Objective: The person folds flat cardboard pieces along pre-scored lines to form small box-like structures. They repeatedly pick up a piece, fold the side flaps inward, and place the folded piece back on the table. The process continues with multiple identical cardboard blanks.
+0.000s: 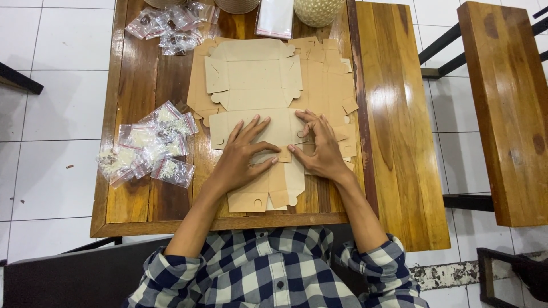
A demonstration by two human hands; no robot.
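Note:
A flat, die-cut brown cardboard box blank point(254, 77) lies on top of a stack of similar blanks in the middle of the wooden table point(137, 199). My left hand point(242, 157) rests flat on its near panel with fingers spread. My right hand point(319, 148) presses beside it, fingers spread too. The thumbs and forefingers of both hands meet at a small flap point(284, 154) between them. Neither hand lifts the blank off the table.
Several small clear plastic bags point(151, 145) of pale contents lie left of the blanks, and more bags point(171, 23) sit at the far left. A flat clear packet point(275, 17) and a round woven object point(317, 10) stand at the far edge. Wooden benches point(399, 114) run along the right.

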